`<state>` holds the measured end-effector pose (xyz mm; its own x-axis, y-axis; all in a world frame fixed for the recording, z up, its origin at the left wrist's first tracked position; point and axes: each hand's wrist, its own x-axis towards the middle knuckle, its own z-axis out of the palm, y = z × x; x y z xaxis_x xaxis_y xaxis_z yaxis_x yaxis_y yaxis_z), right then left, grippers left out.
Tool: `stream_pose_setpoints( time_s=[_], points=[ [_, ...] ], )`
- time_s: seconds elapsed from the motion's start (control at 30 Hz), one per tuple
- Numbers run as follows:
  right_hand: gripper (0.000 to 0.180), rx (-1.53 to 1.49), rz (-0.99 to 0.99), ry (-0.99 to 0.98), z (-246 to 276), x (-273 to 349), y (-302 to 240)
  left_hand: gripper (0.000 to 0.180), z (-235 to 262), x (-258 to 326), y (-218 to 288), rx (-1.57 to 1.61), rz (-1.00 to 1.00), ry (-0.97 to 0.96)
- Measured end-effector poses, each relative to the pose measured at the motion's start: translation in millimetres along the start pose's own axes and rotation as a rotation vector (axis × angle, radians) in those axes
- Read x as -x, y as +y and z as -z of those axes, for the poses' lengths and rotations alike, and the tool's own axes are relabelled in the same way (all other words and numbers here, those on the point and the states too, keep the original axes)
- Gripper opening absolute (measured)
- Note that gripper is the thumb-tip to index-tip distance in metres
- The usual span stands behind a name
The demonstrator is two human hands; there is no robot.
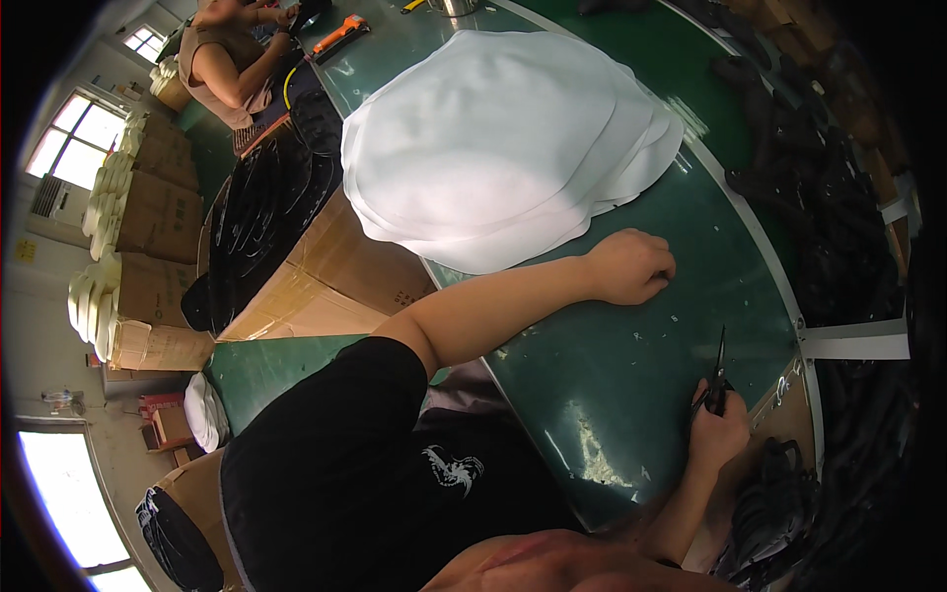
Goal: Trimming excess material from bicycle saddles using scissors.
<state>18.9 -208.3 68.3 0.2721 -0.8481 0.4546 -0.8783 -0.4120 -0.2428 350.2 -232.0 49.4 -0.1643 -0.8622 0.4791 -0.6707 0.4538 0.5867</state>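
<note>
1. The person's left hand [631, 266] is resting on the green table [631, 395], knuckles up, fingers curled loosely under; it is holding nothing that shows.
2. The stack of white round fabric pieces [503, 148] is lying on the same table, just beyond that hand and toward the person's left. Its near edge is sitting just beside the wrist; whether it is touching cannot be told.
3. The right hand [718, 429] is gripping a pair of black scissors [718, 380] by the handles, fingers closed around them. The blades are pointing away from the person, up the table, and look closed or nearly so.
4. The scissors' long axis is running roughly toward the far rim, with the white stack lying ahead and to the left of the tips, well apart. The left hand is the nearer of the two to the stack.
5. Bare table is lying between the two hands.
6. Cardboard boxes [326, 276] are standing left of the table; another person [232, 59] is working at its far end.
</note>
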Motion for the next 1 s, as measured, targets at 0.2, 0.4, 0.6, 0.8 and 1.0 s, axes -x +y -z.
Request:
stream_pose_setpoints(
  time_s=[0.2, 0.4, 0.6, 0.8, 1.0],
  points=[
    [0.031, -0.005, -0.014, -0.008, 0.3, -0.3, -0.2, 0.012, 0.0, 0.6, -0.1, 0.008, 0.011, -0.008],
    [0.031, -0.027, -0.019, 0.003, 0.7, -0.7, -2.4, 0.012, 0.5, -0.6, -0.1, 0.008, 0.007, -0.010],
    [0.029, -0.021, -0.011, 0.009, 0.9, -0.6, -1.1, 0.011, -0.6, 0.4, 0.4, 0.007, 0.003, 0.000],
    [0.030, -0.013, -0.021, -0.014, 1.8, -0.6, -2.1, 0.011, 0.5, -0.5, 0.1, 0.009, -0.005, 0.000],
    [0.031, -0.007, -0.015, 0.002, 1.1, -0.1, -1.8, 0.012, -1.6, 0.7, -1.5, 0.016, -0.003, 0.004]
  ],
)
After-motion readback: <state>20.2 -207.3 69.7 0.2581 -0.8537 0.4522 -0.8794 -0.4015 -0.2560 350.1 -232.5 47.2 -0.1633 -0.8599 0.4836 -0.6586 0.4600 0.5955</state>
